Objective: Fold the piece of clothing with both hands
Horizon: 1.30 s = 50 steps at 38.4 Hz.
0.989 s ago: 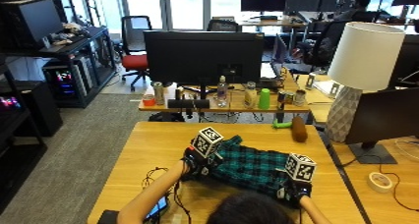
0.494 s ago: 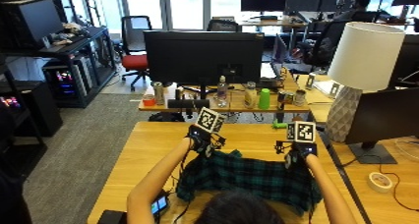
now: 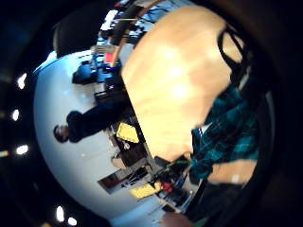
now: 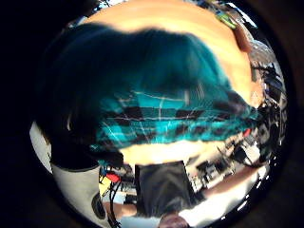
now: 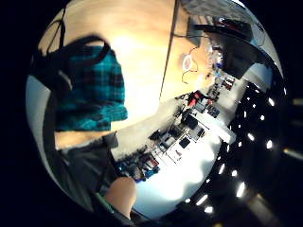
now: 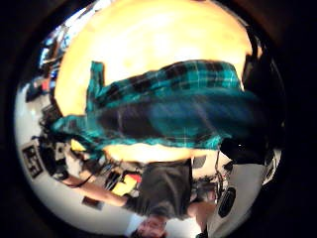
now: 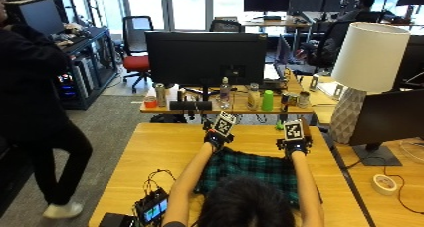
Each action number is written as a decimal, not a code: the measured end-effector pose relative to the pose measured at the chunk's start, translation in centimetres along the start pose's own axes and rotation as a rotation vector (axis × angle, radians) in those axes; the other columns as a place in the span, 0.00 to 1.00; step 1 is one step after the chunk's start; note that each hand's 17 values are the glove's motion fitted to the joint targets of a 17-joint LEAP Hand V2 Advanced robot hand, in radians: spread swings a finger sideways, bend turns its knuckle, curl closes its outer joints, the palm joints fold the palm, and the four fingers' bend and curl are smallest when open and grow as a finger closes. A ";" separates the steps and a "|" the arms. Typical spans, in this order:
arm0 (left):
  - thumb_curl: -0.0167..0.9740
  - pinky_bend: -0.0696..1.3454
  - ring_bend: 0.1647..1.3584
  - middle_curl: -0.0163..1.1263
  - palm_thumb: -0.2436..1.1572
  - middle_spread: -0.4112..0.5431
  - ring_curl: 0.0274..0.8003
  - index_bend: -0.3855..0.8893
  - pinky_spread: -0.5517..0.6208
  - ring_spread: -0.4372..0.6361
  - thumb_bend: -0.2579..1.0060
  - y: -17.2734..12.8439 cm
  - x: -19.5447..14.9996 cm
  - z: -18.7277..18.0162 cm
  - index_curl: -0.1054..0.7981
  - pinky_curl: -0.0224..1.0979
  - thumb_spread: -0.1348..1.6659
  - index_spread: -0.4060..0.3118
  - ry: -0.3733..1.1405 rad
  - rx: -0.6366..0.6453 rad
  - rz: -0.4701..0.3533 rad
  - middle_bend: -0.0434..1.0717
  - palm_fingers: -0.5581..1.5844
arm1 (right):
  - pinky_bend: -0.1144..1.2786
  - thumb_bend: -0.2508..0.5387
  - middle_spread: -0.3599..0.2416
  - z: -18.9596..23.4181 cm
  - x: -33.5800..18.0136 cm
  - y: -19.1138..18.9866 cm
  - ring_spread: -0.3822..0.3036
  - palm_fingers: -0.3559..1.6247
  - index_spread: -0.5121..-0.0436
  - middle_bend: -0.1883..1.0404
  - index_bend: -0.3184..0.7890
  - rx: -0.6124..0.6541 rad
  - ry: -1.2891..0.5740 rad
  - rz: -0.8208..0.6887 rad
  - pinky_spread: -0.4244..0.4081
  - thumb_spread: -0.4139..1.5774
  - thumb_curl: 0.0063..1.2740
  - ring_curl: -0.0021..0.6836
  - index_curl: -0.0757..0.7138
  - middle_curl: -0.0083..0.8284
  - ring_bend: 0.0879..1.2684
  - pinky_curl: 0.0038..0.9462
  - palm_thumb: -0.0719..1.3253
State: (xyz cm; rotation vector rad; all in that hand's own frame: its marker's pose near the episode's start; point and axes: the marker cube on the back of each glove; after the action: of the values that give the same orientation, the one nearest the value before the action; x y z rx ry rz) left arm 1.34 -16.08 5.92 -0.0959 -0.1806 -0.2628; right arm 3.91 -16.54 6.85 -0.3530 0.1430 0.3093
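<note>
A green and black plaid garment lies spread on the wooden table in front of the person. My left hand holds its far left corner and my right hand its far right corner, both arms stretched out. In the left thumb side palm view the plaid cloth sits close under that palm. It also fills the right thumb side palm view, where the garment runs across the table. The person's head hides the garment's near edge.
A small device with cables sits at the table's near left. A dark monitor and a cable roll are at the right. Beyond the far edge stands a desk with a large monitor, bottles and a white lamp.
Both hands have moved from close to the person out to the far side of the table, drawing the bunched garment open and flat. In the last half second they have hardly shifted.
</note>
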 end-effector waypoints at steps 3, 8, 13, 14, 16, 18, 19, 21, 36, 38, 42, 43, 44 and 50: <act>0.77 0.52 0.43 0.50 0.65 0.22 0.64 0.19 0.19 0.13 0.13 -0.6 0.5 0.6 0.43 0.47 0.51 0.39 -0.006 0.109 0.002 0.19 0.54 | 0.46 0.29 0.32 0.4 0.7 -1.0 0.24 0.71 0.51 0.44 0.35 0.091 0.047 0.016 0.17 0.41 0.57 0.69 0.70 0.64 0.40 0.45 0.79; 0.65 0.56 0.46 0.43 0.55 0.30 0.59 0.25 0.22 0.18 0.15 -0.7 -0.1 0.3 0.34 0.46 0.63 0.48 0.010 0.265 -0.026 0.16 0.50 | 0.47 0.30 0.32 0.6 3.6 -0.5 0.24 0.67 0.50 0.41 0.31 0.059 0.085 0.090 0.21 0.47 0.57 0.69 0.61 0.63 0.41 0.45 0.80; 0.56 0.64 0.52 0.37 0.47 0.43 0.59 0.25 0.26 0.24 0.16 0.8 -1.2 0.4 0.26 0.47 0.70 0.52 0.086 0.225 -0.003 0.09 0.39 | 0.48 0.31 0.31 1.1 7.2 -2.7 0.24 0.65 0.48 0.36 0.30 -0.011 0.055 0.145 0.22 0.52 0.57 0.68 0.53 0.60 0.41 0.44 0.80; 0.54 0.65 0.53 0.38 0.45 0.45 0.60 0.25 0.27 0.26 0.16 0.4 -1.3 0.7 0.24 0.47 0.70 0.52 0.115 0.238 0.007 0.12 0.38 | 0.48 0.31 0.32 1.3 7.8 -3.0 0.24 0.65 0.48 0.35 0.31 -0.041 0.049 0.148 0.22 0.53 0.56 0.68 0.52 0.60 0.42 0.44 0.80; 0.50 0.66 0.55 0.36 0.41 0.50 0.60 0.28 0.31 0.29 0.16 -1.4 -1.2 1.8 0.23 0.47 0.72 0.54 0.178 0.287 0.041 0.12 0.33 | 0.50 0.30 0.32 1.6 8.6 -1.5 0.24 0.64 0.48 0.34 0.31 -0.145 0.042 0.121 0.23 0.56 0.56 0.68 0.49 0.59 0.42 0.44 0.80; 0.48 0.66 0.56 0.34 0.38 0.54 0.59 0.30 0.34 0.32 0.16 -1.9 -0.6 3.1 0.22 0.46 0.73 0.55 0.238 0.336 0.090 0.13 0.31 | 0.50 0.30 0.33 2.2 9.0 0.5 0.24 0.64 0.47 0.33 0.31 -0.150 0.056 0.073 0.24 0.58 0.55 0.68 0.47 0.58 0.42 0.44 0.79; 0.46 0.66 0.55 0.33 0.37 0.56 0.58 0.33 0.36 0.35 0.16 -0.8 -0.2 3.5 0.22 0.46 0.73 0.55 0.263 0.351 0.116 0.14 0.30 | 0.50 0.29 0.33 2.5 9.1 0.9 0.25 0.64 0.47 0.33 0.31 -0.073 0.074 0.056 0.24 0.60 0.55 0.68 0.45 0.58 0.43 0.44 0.78; 0.44 0.65 0.54 0.32 0.36 0.59 0.56 0.37 0.39 0.39 0.17 2.0 0.9 4.3 0.24 0.45 0.74 0.55 0.296 0.356 0.159 0.15 0.30 | 0.50 0.29 0.34 3.6 9.2 1.2 0.26 0.64 0.47 0.33 0.31 0.099 0.110 0.039 0.25 0.63 0.53 0.67 0.43 0.58 0.43 0.43 0.77; 0.34 0.58 0.44 0.26 0.30 0.70 0.46 0.42 0.67 0.63 0.18 8.6 4.9 13.4 0.35 0.38 0.77 0.49 0.236 -0.364 0.249 0.16 0.24 | 0.70 0.23 0.59 17.6 8.3 -2.3 0.51 0.37 0.60 0.26 0.26 -0.200 -0.325 0.087 0.52 0.73 0.38 0.66 0.24 0.48 0.45 0.48 0.55; 0.33 0.58 0.44 0.25 0.30 0.71 0.44 0.42 0.70 0.66 0.18 8.2 5.1 14.2 0.36 0.37 0.77 0.49 0.271 -0.427 0.301 0.16 0.24 | 0.72 0.24 0.62 18.7 7.9 -2.9 0.54 0.37 0.63 0.27 0.27 -0.233 -0.344 0.082 0.54 0.73 0.37 0.64 0.22 0.47 0.46 0.48 0.53; 0.31 0.61 0.44 0.24 0.27 0.75 0.42 0.38 0.77 0.75 0.18 7.8 5.4 15.1 0.34 0.37 0.75 0.49 0.352 -0.527 0.395 0.17 0.22 | 0.73 0.26 0.66 18.3 6.3 1.2 0.57 0.37 0.67 0.30 0.30 -0.266 -0.272 0.113 0.57 0.74 0.34 0.62 0.20 0.46 0.49 0.46 0.50; 0.31 0.62 0.42 0.23 0.27 0.76 0.41 0.39 0.78 0.77 0.18 7.9 5.5 15.2 0.34 0.37 0.75 0.49 0.352 -0.533 0.399 0.16 0.20 | 0.73 0.26 0.67 17.8 5.9 2.6 0.58 0.37 0.67 0.31 0.30 -0.233 -0.241 0.109 0.58 0.74 0.34 0.62 0.19 0.46 0.49 0.46 0.49; 0.31 0.61 0.42 0.23 0.27 0.76 0.40 0.39 0.79 0.79 0.18 8.0 5.5 15.3 0.34 0.36 0.75 0.49 0.348 -0.536 0.395 0.16 0.20 | 0.71 0.28 0.64 17.4 5.6 3.5 0.55 0.39 0.68 0.35 0.30 -0.198 -0.216 0.104 0.54 0.75 0.33 0.63 0.19 0.48 0.51 0.45 0.50; 0.30 0.62 0.40 0.21 0.28 0.81 0.37 0.39 0.84 0.87 0.19 7.9 5.4 16.3 0.33 0.36 0.74 0.49 0.340 -0.472 0.222 0.15 0.18 | 0.70 0.35 0.54 18.9 4.1 -0.9 0.41 0.53 0.69 0.40 0.32 -0.041 -0.221 0.075 0.38 0.75 0.34 0.63 0.17 0.50 0.59 0.42 0.58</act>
State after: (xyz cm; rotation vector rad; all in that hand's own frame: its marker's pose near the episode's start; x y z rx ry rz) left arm 5.91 -7.93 22.35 -0.5321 0.2337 -0.0929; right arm 9.68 -9.36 23.91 -0.3520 -0.0670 0.4231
